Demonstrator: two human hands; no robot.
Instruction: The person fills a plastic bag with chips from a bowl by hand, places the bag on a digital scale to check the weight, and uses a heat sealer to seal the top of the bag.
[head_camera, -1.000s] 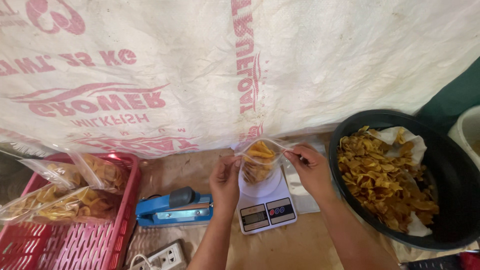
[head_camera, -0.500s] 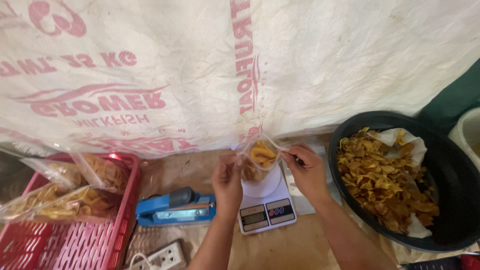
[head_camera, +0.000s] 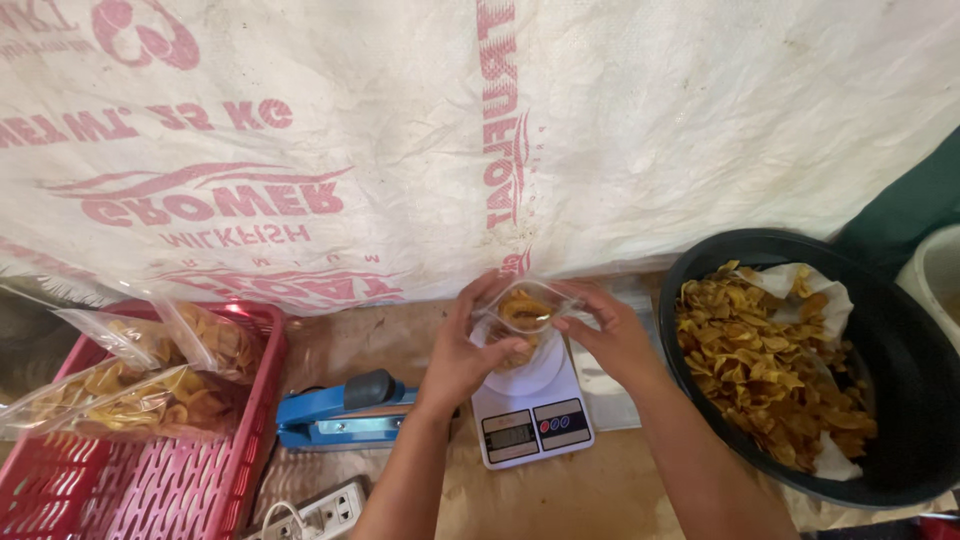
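Both my hands hold a small clear plastic bag of yellow chips (head_camera: 522, 310) just over the round plate of a white digital kitchen scale (head_camera: 530, 405). My left hand (head_camera: 470, 345) grips the bag's left side with the thumb across its front. My right hand (head_camera: 605, 330) pinches the bag's right edge near the top. Whether the bag rests on the scale plate I cannot tell.
A large black basin (head_camera: 905, 400) lined with white paper and full of yellow chips sits at the right. A blue bag sealer (head_camera: 340, 410) lies left of the scale. A red plastic basket (head_camera: 150, 480) with filled clear chip bags (head_camera: 140, 375) stands far left. A white power strip (head_camera: 325, 512) lies below. A printed white woven sack (head_camera: 400, 130) hangs behind.
My hands have closed in around the bag and lowered it slightly toward the scale plate. The bag's open top has been drawn narrower.
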